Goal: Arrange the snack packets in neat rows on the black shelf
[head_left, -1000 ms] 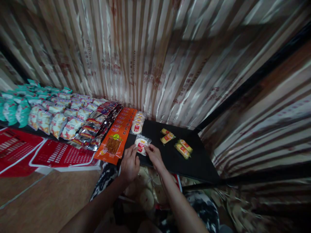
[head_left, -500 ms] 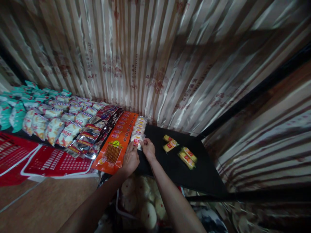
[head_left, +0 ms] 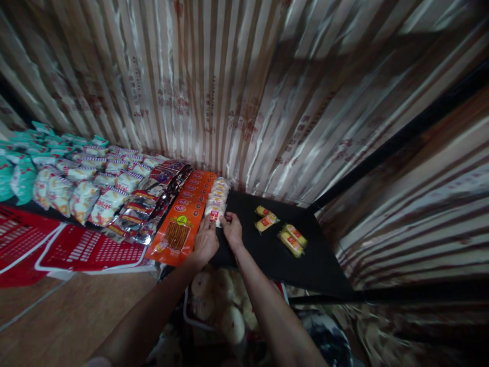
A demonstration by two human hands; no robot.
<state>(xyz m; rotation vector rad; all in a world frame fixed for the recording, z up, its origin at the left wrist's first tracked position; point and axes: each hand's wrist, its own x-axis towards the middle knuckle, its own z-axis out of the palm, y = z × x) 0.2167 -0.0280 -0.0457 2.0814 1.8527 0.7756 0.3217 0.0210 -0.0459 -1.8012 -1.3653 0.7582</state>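
A small clear snack packet (head_left: pixel 215 213) with a white cake and a red label lies at the near end of a row of like packets (head_left: pixel 218 192) on the black shelf (head_left: pixel 305 260). My left hand (head_left: pixel 205 242) and my right hand (head_left: pixel 232 229) both pinch its near edge, fingers closed on it. An orange snack pack (head_left: pixel 176 232) lies just left of my left hand.
Rows of orange, dark, white and teal snack bags (head_left: pixel 95 178) fill the shelf to the left, with red price strips (head_left: pixel 84 252) in front. Yellow packets (head_left: pixel 291 238) lie to the right on the shelf. A bag of round white cakes (head_left: pixel 221 306) sits below my arms. Striped plastic sheeting (head_left: pixel 244 92) hangs behind.
Both hands carried the packet from the shelf's near edge forward and set it against the near end of the row of like packets.
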